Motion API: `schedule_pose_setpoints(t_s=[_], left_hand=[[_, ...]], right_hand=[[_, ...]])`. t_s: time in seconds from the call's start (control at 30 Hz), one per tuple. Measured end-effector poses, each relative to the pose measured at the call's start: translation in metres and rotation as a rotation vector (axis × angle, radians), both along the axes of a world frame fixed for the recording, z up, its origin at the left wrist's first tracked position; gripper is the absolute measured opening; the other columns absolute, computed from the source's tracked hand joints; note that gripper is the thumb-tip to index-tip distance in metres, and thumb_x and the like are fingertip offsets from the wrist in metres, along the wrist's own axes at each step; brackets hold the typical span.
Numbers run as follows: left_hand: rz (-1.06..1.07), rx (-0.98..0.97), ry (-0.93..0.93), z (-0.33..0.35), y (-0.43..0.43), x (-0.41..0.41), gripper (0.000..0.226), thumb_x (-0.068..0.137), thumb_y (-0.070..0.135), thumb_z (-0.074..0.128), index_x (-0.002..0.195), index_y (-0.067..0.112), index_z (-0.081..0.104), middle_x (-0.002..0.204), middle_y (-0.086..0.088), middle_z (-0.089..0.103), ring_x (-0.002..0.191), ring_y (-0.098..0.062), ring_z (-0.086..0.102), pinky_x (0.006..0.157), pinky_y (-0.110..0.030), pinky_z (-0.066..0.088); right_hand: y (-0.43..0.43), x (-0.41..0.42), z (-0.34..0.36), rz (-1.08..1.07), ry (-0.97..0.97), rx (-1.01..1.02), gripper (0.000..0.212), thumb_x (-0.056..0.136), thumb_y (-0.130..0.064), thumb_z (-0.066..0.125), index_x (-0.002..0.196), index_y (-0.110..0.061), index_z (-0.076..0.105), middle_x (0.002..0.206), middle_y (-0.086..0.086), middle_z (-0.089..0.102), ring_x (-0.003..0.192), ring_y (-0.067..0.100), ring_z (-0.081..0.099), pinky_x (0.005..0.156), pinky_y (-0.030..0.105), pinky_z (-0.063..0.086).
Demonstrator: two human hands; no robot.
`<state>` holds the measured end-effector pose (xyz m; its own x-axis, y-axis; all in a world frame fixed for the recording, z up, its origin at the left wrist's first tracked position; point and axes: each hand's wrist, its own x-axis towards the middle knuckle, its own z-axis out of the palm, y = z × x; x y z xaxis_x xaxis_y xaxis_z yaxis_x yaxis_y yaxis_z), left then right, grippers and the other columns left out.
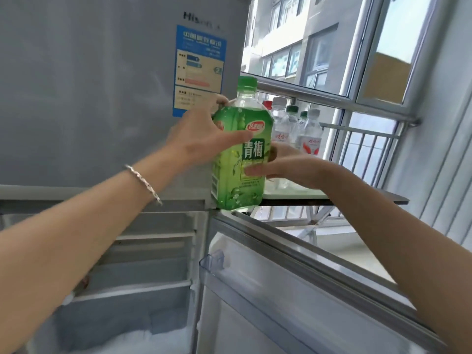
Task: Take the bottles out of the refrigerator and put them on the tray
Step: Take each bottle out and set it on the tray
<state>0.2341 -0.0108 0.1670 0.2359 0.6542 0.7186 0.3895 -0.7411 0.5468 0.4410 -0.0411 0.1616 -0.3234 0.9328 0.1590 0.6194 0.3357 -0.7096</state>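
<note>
Head view: nearest the camera, the open lower door (293,290) of a grey refrigerator (76,98) is seen swung out to the right, with a clear door shelf (212,261) on its inner face and frosted shelves visible inside the cabinet. Above the door's top edge, a green bottle (241,159) with a green cap is held upright in both hands. Its shoulder is gripped by the left hand (196,139), thumb laid across the label and fingers curled round the back; a silver bracelet (143,180) is worn on that wrist. Its lower body is clasped from the right by the right hand (288,167). The bottle's base is placed at the near left edge of a pale tray (293,192); whether it touches cannot be told. Further back, a cluster of clear bottles (310,134) is stood on the tray, which is carried by a dark table (383,198). A blue label (199,70) is stuck on the closed upper door. Beyond, a window rail (332,98) is seen.
</note>
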Motion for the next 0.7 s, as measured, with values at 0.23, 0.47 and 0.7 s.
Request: schedule_pose_setpoints(t_s=[0.23,0.47,0.7], left_hand=[[-0.204,-0.105,-0.097,0.011,-0.001,0.082,0.065,0.077,0.031,0.079,0.127,0.014,0.041,0.120,-0.003,0.051,0.106,-0.016,0.055,0.082,-0.027,0.053],[-0.361,-0.267,0.032,-0.016,0.014,0.146,0.067,0.090,0.009,0.062,0.147,0.016,0.028,0.115,-0.005,0.063,0.098,-0.021,0.065,0.087,-0.030,0.054],[-0.267,-0.296,0.174,-0.024,0.026,0.168,0.086,0.087,0.011,0.063,0.156,0.024,0.011,0.157,-0.020,0.022,0.138,-0.038,0.036,0.111,-0.052,0.038]], right_hand=[[-0.012,0.087,0.019,-0.224,0.090,0.151,0.048,0.065,-0.031,0.079,0.110,-0.021,0.065,0.104,-0.003,0.075,0.096,0.013,0.071,0.083,0.026,0.054],[0.012,0.145,0.000,-0.373,0.167,0.160,0.061,0.059,-0.027,0.083,0.115,-0.018,0.064,0.100,-0.007,0.076,0.091,0.008,0.072,0.089,0.032,0.054],[0.051,0.153,-0.024,-0.387,0.386,0.090,0.106,0.052,-0.020,0.089,0.141,-0.010,0.031,0.115,0.008,0.070,0.110,0.025,0.066,0.102,0.046,0.048]])
